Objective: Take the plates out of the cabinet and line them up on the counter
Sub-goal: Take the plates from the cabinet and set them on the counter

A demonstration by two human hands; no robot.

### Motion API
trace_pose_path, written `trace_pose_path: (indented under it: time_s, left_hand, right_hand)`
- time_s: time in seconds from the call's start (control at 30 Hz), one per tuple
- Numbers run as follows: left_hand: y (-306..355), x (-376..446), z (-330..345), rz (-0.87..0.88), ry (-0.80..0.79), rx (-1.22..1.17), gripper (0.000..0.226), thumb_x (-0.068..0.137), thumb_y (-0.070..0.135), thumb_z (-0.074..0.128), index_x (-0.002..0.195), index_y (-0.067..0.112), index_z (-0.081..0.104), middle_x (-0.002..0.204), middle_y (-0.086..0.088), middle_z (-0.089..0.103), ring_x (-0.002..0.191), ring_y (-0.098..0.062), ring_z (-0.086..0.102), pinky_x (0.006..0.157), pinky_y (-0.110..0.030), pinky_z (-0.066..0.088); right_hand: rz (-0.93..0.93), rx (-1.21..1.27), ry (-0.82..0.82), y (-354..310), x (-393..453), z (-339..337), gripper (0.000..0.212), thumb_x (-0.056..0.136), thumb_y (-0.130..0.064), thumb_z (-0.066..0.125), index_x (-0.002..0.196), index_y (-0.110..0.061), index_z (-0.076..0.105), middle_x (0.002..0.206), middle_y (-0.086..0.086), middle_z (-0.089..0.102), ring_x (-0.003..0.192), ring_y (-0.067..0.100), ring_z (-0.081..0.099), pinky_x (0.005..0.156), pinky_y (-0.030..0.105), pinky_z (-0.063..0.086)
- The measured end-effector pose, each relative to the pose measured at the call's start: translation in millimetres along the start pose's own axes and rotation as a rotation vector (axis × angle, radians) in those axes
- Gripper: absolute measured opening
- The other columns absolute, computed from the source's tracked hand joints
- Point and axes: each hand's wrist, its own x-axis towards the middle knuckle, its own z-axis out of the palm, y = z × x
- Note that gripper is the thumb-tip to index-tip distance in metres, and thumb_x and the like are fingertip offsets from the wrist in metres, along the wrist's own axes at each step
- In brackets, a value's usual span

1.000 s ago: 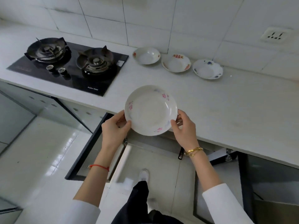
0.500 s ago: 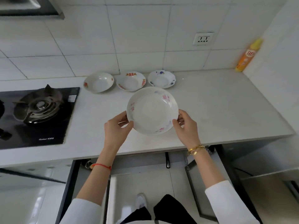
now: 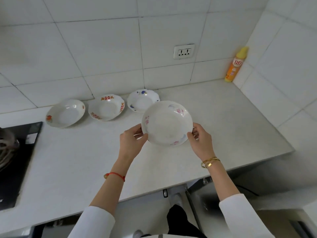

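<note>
A dark trouser leg (image 3: pixel 178 219) shows below the counter's front edge. Above it, two forearms in white sleeves reach over the white counter (image 3: pixel 72 160); the left wrist wears a red string, the right wrist gold bracelets. The left hand (image 3: pixel 131 143) and the right hand (image 3: pixel 200 143) grip opposite sides of a pink-flowered plate (image 3: pixel 167 122), fingers closed on its rim, holding it above the counter. Behind it, three plates stand in a row by the tiled wall: a blue-flowered plate (image 3: pixel 142 100), partly hidden by the held one, then a red-patterned plate (image 3: pixel 106 107), then an orange-marked plate (image 3: pixel 66 113). A stove (image 3: pixel 15 162) sits far left. A yellow bottle (image 3: pixel 236 65) stands in the far corner.
</note>
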Motion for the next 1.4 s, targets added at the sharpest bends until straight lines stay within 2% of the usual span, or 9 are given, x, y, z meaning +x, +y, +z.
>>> trace_pose_path:
  time_s: [0.23,0.33,0.47,0.6,0.7,0.83,1.1,1.27,1.4]
  left_hand:
    - [19.1,79.2,82.8,-0.057,0.020,-0.009,0.036,0.082,0.006,0.065,0.116,0.016,0.070,0.098,0.004,0.073,0.085,-0.005,0.066,0.071,0.003,0.044]
    - [22.1,113.5,110.8,-0.093,0.041,0.001,0.033,0.082,0.003,0.065,0.112,0.014,0.071,0.093,0.003,0.072,0.080,-0.004,0.065,0.069,0.004,0.043]
    - [20.0,157.3,140.6,-0.130,0.043,0.037,0.030,0.082,0.004,0.066,0.110,0.013,0.071,0.089,0.003,0.071,0.078,-0.003,0.062,0.066,0.005,0.040]
    - [11.3,196.5,166.4,-0.234,0.033,0.039,0.025,0.083,0.006,0.064,0.105,0.012,0.072,0.086,0.004,0.070,0.078,-0.008,0.064,0.066,-0.001,0.042]
    - [0.0,223.0,184.0,-0.304,0.026,0.047,0.021,0.082,0.006,0.063,0.102,0.010,0.072,0.088,0.002,0.072,0.080,-0.010,0.065,0.065,-0.003,0.041]
    - [-14.4,253.4,201.5,-0.371,0.034,0.049,0.023,0.083,0.005,0.063,0.104,0.010,0.071,0.084,0.005,0.067,0.079,-0.011,0.063,0.061,-0.001,0.037]
    - [-36.8,280.7,216.7,-0.419,0.065,0.092,0.019,0.082,0.005,0.062,0.099,0.006,0.071,0.073,0.007,0.065,0.083,-0.020,0.066,0.067,-0.016,0.044]
    - [-41.4,285.3,220.2,-0.449,0.056,0.093,0.019,0.083,0.004,0.061,0.099,0.005,0.070,0.079,0.003,0.066,0.080,-0.014,0.062,0.062,-0.005,0.037]
    - [-40.4,286.9,223.2,-0.445,0.073,0.126,0.017,0.082,0.003,0.060,0.096,0.006,0.070,0.076,0.003,0.066,0.076,-0.012,0.059,0.055,0.001,0.032]
  right_hand:
    - [0.029,-0.058,-0.034,45.7,111.3,-31.7,0.021,0.086,-0.003,0.053,0.104,-0.010,0.060,0.079,0.002,0.060,0.068,0.009,0.053,0.061,0.003,0.041]
    - [0.043,-0.087,-0.071,63.1,157.8,-34.3,0.019,0.086,-0.004,0.052,0.102,-0.010,0.060,0.076,0.002,0.057,0.066,0.008,0.051,0.060,0.003,0.040]
    - [0.073,-0.099,-0.123,83.7,215.9,-29.0,0.018,0.086,-0.003,0.051,0.101,-0.009,0.059,0.078,0.004,0.056,0.069,0.018,0.050,0.057,0.006,0.040]
    - [0.118,-0.120,-0.172,101.7,262.0,-18.5,0.024,0.086,-0.002,0.048,0.107,-0.010,0.059,0.075,-0.003,0.054,0.066,0.010,0.049,0.055,0.010,0.038]
    - [0.159,-0.125,-0.194,115.0,290.9,-7.6,0.028,0.086,-0.002,0.047,0.111,-0.009,0.058,0.076,-0.003,0.055,0.068,0.013,0.051,0.056,0.013,0.038]
    - [0.197,-0.152,-0.238,133.4,322.8,10.5,0.028,0.087,-0.002,0.047,0.112,-0.008,0.058,0.075,-0.003,0.055,0.067,0.014,0.051,0.056,0.016,0.039]
    - [0.240,-0.175,-0.290,158.4,361.6,43.8,0.033,0.085,0.001,0.045,0.113,-0.009,0.058,0.077,-0.001,0.055,0.069,0.014,0.051,0.067,0.027,0.042]
    - [0.247,-0.200,-0.308,166.4,368.7,51.4,0.030,0.085,0.001,0.045,0.109,-0.007,0.059,0.073,-0.002,0.051,0.066,0.015,0.048,0.061,0.023,0.039]
    - [0.247,-0.203,-0.299,170.5,368.2,54.7,0.030,0.084,0.001,0.047,0.110,-0.006,0.060,0.083,0.007,0.060,0.075,0.022,0.055,0.067,0.028,0.043]
